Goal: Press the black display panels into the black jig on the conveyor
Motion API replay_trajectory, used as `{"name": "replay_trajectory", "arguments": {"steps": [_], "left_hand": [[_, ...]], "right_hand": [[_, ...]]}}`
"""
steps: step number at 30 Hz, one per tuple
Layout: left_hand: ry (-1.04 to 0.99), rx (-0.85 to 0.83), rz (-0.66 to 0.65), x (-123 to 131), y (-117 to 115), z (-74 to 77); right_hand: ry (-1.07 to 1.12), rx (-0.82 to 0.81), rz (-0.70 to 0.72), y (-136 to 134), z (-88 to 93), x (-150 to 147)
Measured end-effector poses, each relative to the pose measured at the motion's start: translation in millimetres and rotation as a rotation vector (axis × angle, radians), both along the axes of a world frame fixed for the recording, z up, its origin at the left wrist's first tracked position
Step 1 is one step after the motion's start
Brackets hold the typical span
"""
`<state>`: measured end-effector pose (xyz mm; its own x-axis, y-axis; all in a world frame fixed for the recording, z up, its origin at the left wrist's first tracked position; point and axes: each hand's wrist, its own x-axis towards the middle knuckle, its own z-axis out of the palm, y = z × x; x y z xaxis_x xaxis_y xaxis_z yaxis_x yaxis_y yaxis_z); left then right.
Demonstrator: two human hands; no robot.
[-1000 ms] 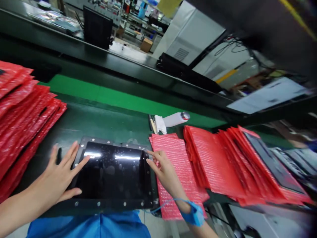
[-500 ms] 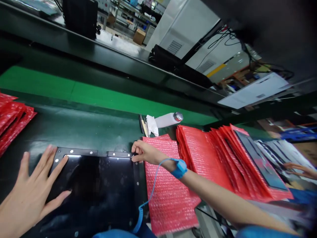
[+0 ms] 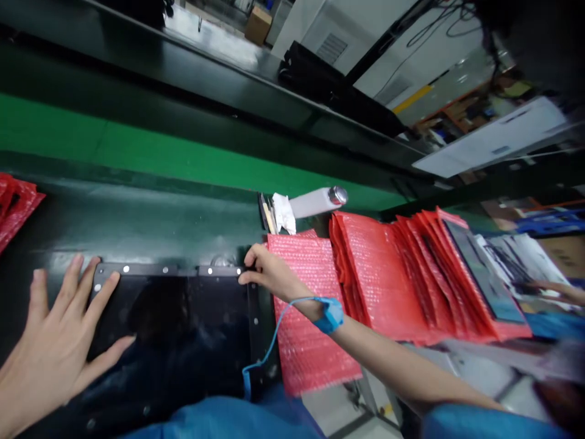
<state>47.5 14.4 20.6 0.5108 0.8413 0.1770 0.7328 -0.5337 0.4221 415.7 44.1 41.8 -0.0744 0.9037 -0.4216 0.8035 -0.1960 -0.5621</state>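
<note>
A flat black panel (image 3: pixel 192 329) with a dark frame and pale round dots along its edges lies on the green table in front of me. My left hand (image 3: pixel 61 341) rests spread over its left side, index fingertip at the upper left corner. At the upper right corner, my right hand (image 3: pixel 269 271) has thumb and index finger drawn together in a pinch. What sits between those fingertips is too small to make out. A clear, shiny bit (image 3: pixel 223 261) shows at the top edge beside them. A blue wrist strap (image 3: pixel 331 315) with a cord circles my right wrist.
Red bubble-wrap bags (image 3: pixel 315 317) lie right of the panel, with a stack of more red bags (image 3: pixel 384 274) beyond. A white bottle (image 3: pixel 315 202), tissue (image 3: pixel 284 213) and slim tools (image 3: pixel 269 216) lie behind. Another person's hand (image 3: pixel 562 292) is at far right.
The view has tilted down and shifted slightly, so the background moves up. Both hands keep nearly the same places on the panel. The clear bit at its top edge now shows.
</note>
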Motion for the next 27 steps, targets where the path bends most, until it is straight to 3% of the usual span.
{"name": "replay_trajectory", "arguments": {"steps": [4,6,10,12,16,20,27], "left_hand": [[0.116,0.021,0.060,-6.9,-7.9,-0.8],[0.132,0.020,0.036,-16.3,-15.1,-3.9],[0.106,-0.051,-0.060,-40.9,-33.0,-10.2],[0.085,-0.130,-0.080,-49.2,-39.9,-9.2],[0.084,-0.196,-0.073,-50.9,-46.6,-4.0],[0.097,-0.169,-0.020,-44.6,-51.4,-8.9],[0.184,-0.154,-0.075,-54.2,-54.8,-18.9]], "right_hand": [[0.047,0.309,-0.191,-42.7,-6.8,-8.6],[0.098,0.355,-0.269,-71.7,-6.1,-8.1],[0.191,0.113,-0.187,-132.2,-2.2,-3.2],[0.199,-0.007,-0.132,-149.6,-0.3,-4.1],[0.094,-0.118,-0.069,-147.5,4.6,-13.4],[-0.095,-0.173,-0.035,-134.5,5.1,-22.5],[0.024,0.041,-0.122,-155.8,-11.7,-26.2]]}}
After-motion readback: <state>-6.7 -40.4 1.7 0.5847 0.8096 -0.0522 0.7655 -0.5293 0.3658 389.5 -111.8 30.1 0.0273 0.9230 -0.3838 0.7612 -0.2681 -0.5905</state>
